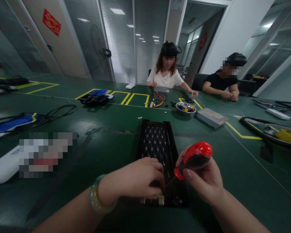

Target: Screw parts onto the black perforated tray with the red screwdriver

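A black perforated metal case (157, 142) lies lengthwise on the green table in front of me. My left hand (135, 179), with a pale bead bracelet on the wrist, rests fingers-down on the near end of the case, next to a small gold-coloured connector block (157, 200) at its front edge. My right hand (203, 181) grips a screwdriver (195, 157) with a red and black handle, its thin shaft angled down toward the case just beside my left fingertips. The tip is hidden by my fingers.
Two other people sit across the table. Near them lie a metal bowl (185, 108) of small parts, a grey drive unit (211, 117), coloured wires (157, 102) and a black tray (94, 98). Cables (53, 113) lie at left, a white device (5, 166) at near left.
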Demonstrator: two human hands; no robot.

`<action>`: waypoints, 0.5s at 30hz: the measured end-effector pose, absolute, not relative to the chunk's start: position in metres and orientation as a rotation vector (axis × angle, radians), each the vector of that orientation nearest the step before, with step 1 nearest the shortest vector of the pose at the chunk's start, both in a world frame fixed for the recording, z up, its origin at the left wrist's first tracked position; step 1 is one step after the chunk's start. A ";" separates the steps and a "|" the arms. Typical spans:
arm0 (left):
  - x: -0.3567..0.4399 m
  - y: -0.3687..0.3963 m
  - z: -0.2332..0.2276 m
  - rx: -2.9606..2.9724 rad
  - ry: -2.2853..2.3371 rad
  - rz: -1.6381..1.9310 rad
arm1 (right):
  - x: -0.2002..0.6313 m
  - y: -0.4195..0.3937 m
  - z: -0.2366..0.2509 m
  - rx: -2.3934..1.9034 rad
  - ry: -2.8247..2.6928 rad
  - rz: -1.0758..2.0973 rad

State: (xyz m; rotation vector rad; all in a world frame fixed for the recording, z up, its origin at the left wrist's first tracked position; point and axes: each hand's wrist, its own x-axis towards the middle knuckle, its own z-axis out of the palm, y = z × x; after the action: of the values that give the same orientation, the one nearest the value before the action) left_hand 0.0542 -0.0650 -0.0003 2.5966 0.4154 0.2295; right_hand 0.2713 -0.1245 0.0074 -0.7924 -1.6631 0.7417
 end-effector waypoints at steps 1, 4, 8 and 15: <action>0.054 -0.065 0.000 2.597 0.420 0.229 | 0.272 -0.125 0.007 -0.789 -1.654 0.742; 0.054 -0.066 0.001 2.595 0.424 0.237 | 0.271 -0.124 0.007 -0.786 -1.643 0.742; 0.054 -0.066 0.001 2.596 0.412 0.238 | 0.269 -0.123 0.008 -0.795 -1.683 0.769; 0.055 -0.066 0.004 2.605 0.408 0.225 | 0.270 -0.123 0.009 -0.798 -1.680 0.756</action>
State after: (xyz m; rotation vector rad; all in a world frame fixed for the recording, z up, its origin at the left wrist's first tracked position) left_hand 0.0547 -0.0657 0.0041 2.6053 0.4077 0.2250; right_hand 0.2696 -0.1234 0.0085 -0.7979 -1.6802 0.7564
